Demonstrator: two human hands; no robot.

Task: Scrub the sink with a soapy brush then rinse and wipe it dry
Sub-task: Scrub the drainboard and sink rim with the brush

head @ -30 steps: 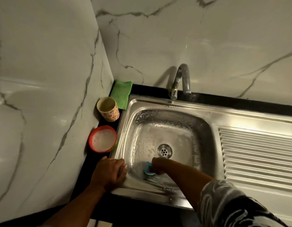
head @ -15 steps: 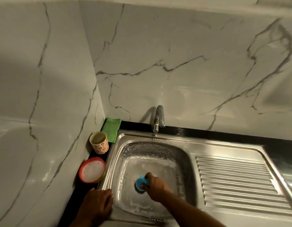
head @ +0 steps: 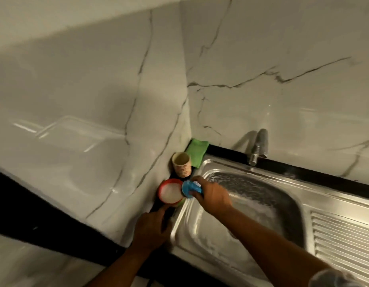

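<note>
Blue brush point(head: 189, 188) clutched in right hand point(head: 213, 196), left hand point(head: 151, 228) grip unclear, sudsy sink point(head: 272, 206)

Finding the sink point(head: 268, 195) set against the back wall, with the drainboard point(head: 345, 237) lying right of its basin and the tap point(head: 259, 145) standing behind it. Noting, on the counter ledge point(head: 225, 150) left of the sink, the cloth point(head: 197, 151) lying in the rear corner, the cup point(head: 181, 165) standing just before it and the bowl point(head: 170, 193) before the cup. Recording the scrubbing brush point(head: 189, 188), held in the right hand point(head: 213, 196), over the bowl's right rim. Placing the left hand point(head: 150, 226) before the bowl, at its near edge.
</note>
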